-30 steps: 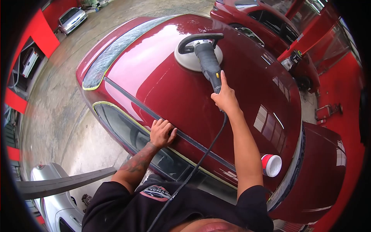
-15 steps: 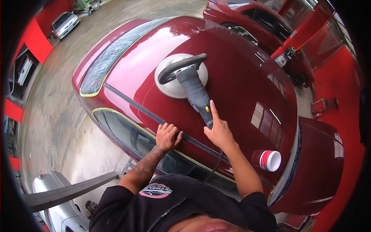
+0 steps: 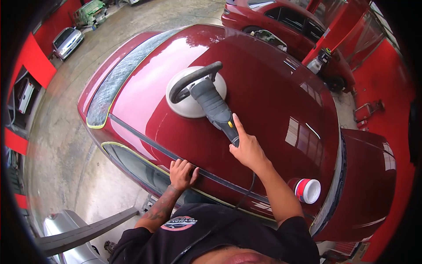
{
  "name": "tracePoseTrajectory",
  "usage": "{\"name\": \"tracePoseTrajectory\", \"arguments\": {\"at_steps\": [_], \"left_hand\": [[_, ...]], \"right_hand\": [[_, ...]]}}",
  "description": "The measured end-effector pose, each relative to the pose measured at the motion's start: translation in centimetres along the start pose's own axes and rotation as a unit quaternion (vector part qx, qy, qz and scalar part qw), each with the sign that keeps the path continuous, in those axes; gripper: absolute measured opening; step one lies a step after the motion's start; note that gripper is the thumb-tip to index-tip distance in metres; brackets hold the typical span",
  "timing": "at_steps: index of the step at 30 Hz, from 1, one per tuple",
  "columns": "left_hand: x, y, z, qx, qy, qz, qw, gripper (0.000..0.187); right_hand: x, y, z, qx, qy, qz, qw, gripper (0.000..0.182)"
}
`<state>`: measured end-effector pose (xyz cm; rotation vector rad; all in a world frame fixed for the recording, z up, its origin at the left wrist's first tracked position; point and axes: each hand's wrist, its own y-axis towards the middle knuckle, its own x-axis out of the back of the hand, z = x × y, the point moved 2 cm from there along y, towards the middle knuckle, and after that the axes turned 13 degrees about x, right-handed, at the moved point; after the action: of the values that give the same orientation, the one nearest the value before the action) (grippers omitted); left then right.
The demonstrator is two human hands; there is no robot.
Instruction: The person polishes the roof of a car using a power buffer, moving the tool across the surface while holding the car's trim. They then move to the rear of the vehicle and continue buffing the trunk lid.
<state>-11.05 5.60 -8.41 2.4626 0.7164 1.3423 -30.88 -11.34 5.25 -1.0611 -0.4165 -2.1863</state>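
Observation:
A dark grey car polisher point(image 3: 211, 102) with a black loop handle lies across the dark red car roof point(image 3: 263, 88), its round pale pad point(image 3: 192, 113) flat against the paint. My right hand point(image 3: 249, 150) is wrapped around the rear grip, with the index finger stretched along the body beside a yellow switch. Nearer to me, my left hand point(image 3: 183, 174) rests on the roof's side edge by the black trim strip point(image 3: 149, 140), holding nothing, its thumb apart from the bent fingers. The power cord runs from the grip down past my right forearm.
A red and white tub point(image 3: 307, 191) stands on the roof at the right. Tape and masking cover borders the windows point(image 3: 132, 70). Another red car point(image 3: 281, 20) is parked beyond. A grey lift arm point(image 3: 92, 229) juts in at lower left, near a silver car point(image 3: 66, 222).
The polisher has shifted slightly left over the roof with my right hand still on it. My left hand stays on the roof edge. The whole view has tilted a little.

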Motion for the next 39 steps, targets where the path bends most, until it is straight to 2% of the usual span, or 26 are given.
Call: {"name": "tracePoseTrajectory", "arguments": {"at_steps": [2,6,10,17,19,22,27,30,31,36,39], "left_hand": [[0.0,0.0,0.0,0.000,0.002,0.001,1.000,0.021],[-0.1,0.0,0.1,0.000,0.001,0.003,1.000,0.022],[-0.1,-0.1,0.1,0.003,-0.004,0.008,1.000,0.022],[-0.1,-0.2,0.2,0.000,0.003,0.005,1.000,0.023],[0.1,-0.1,0.0,0.000,0.003,0.005,1.000,0.023],[0.1,0.0,-0.1,-0.001,0.006,0.004,1.000,0.023],[0.1,0.2,-0.2,-0.001,0.003,0.007,1.000,0.022],[0.0,0.0,0.0,-0.007,0.004,0.010,1.000,0.023],[-0.1,0.0,0.0,-0.010,0.006,0.008,1.000,0.023],[-0.3,-0.2,0.2,-0.019,0.023,0.004,1.000,0.023],[-0.5,-0.2,0.3,-0.021,0.021,0.005,1.000,0.023]], "right_hand": [[1.2,2.4,-0.8,-0.039,-0.001,-0.004,0.999,0.102],[2.2,5.9,-3.4,-0.043,-0.019,-0.049,0.998,0.101],[3.4,6.5,-4.8,-0.084,-0.024,-0.086,0.992,0.102],[5.4,1.3,-7.6,-0.188,-0.013,-0.139,0.972,0.102],[6.2,-1.3,-7.0,-0.220,-0.011,-0.145,0.965,0.102],[7.4,-4.5,-5.0,-0.281,0.059,-0.154,0.946,0.103],[7.2,-7.4,-4.6,-0.272,0.062,-0.158,0.947,0.101],[5.8,-7.8,-5.1,-0.251,0.009,-0.140,0.958,0.099],[5.6,-7.7,-4.1,-0.252,0.036,-0.131,0.958,0.099],[2.6,-8.1,-2.2,-0.148,-0.006,-0.119,0.982,0.102],[0.7,-8.8,-1.4,-0.109,0.018,-0.082,0.991,0.104]]}}
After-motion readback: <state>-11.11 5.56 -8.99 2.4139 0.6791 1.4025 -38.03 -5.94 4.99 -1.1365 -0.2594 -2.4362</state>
